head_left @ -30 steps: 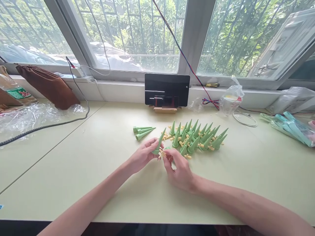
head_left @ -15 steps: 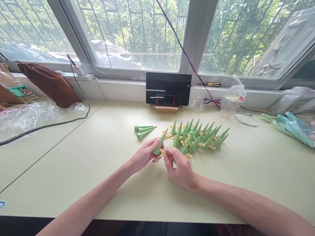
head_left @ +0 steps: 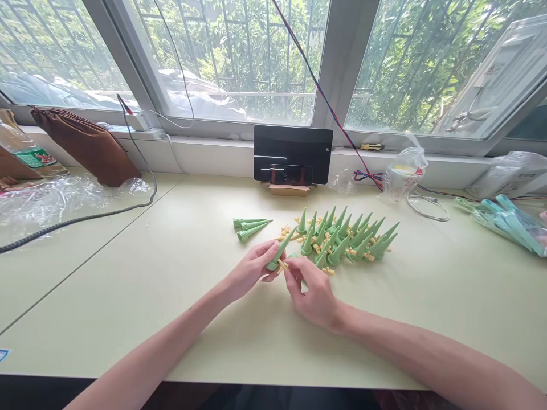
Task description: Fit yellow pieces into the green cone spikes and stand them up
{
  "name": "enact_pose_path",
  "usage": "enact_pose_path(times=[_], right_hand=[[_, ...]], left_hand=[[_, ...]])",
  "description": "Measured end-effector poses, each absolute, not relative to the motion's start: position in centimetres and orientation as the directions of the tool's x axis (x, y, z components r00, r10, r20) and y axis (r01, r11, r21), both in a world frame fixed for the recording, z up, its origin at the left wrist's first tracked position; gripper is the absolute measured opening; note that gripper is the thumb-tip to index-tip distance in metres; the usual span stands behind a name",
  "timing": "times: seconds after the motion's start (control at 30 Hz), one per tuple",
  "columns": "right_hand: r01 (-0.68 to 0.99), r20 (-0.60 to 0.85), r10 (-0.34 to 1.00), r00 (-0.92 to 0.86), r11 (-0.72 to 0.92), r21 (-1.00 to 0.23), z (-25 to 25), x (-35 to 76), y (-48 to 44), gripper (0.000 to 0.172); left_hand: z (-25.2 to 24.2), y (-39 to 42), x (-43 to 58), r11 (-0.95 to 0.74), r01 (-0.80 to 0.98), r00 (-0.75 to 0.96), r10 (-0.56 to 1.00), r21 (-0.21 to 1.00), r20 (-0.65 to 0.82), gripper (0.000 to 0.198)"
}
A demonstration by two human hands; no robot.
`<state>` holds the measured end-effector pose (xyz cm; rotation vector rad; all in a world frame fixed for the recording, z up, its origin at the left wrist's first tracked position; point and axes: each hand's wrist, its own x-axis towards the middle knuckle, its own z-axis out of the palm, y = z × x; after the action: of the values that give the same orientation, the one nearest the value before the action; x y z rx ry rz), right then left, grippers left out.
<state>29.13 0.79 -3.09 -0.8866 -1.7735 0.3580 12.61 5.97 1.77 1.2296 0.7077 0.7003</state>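
My left hand (head_left: 255, 267) is closed round a green plastic spike (head_left: 281, 250), its pointed tip tilted up to the right. My right hand (head_left: 313, 289) pinches a small yellow plastic valve (head_left: 282, 265) against the wide end of that spike. Whether the valve sits inside the spike, I cannot tell. Just beyond my right hand stand several green spikes (head_left: 342, 245) in a close group, with yellow valves at their bases. Loose yellow valves (head_left: 287, 233) lie by the group's left edge. Farther left, three green spikes (head_left: 251, 226) lie on their sides.
A black tablet (head_left: 293, 149) and a phone (head_left: 290, 174) lean on a stand at the back of the table (head_left: 188, 341). On the left are a brown pouch (head_left: 92, 148), a dark cable (head_left: 85, 216) and clear plastic. A bagged cup (head_left: 404, 173) and teal bags (head_left: 508, 222) are at right.
The spike in my left hand has shifted slightly and leans more to the right. My right hand stays nearly in place with the valve.
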Motion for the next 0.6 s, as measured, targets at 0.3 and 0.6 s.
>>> enact_pose_path(times=[0.3, 0.6], right_hand=[[0.371, 0.675, 0.722, -0.152, 0.674, -0.638, -3.48, 29.32, 0.80, 0.015], [0.359, 0.654, 0.740, -0.159, 0.660, -0.660, -3.86, 29.48, 0.80, 0.010]], left_hand=[[1.73, 5.93, 12.50, 0.097, -0.004, 0.590, 0.804, 0.995, -0.076, 0.038], [1.62, 5.83, 12.53, 0.040, 0.046, 0.593, 0.803, 0.998, -0.060, 0.040]])
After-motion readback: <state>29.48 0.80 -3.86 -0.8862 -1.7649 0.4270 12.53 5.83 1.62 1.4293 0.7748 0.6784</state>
